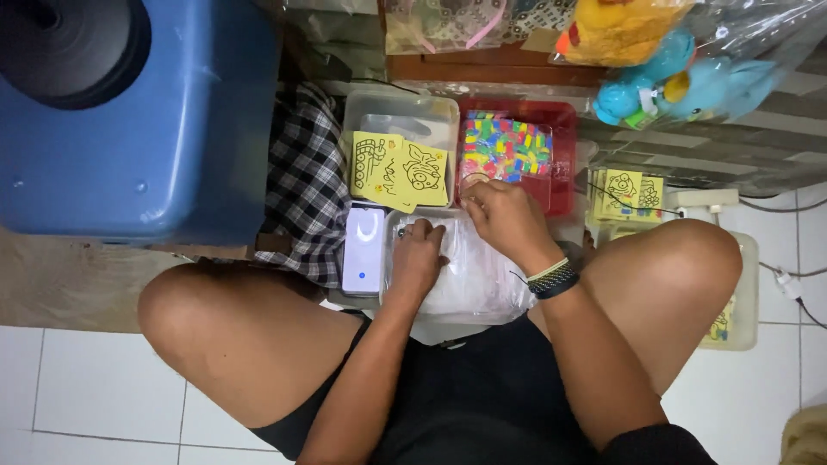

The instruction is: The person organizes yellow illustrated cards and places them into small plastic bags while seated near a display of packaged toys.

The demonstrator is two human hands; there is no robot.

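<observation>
While both hands press it, clear plastic bag looks crinkled.

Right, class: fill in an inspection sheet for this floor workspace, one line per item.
Surface: white tiled floor.
Job's things: stack of clear plastic bags in a clear tray; yellow picture cards in the next clear tray.
Clutter: phone, red tray of coloured packets, checked cloth.
Grippers: left hand and right hand rest on the bags.
Cables: white cable and plug.
Surroundings: blue tub, bagged plush toys.
</observation>
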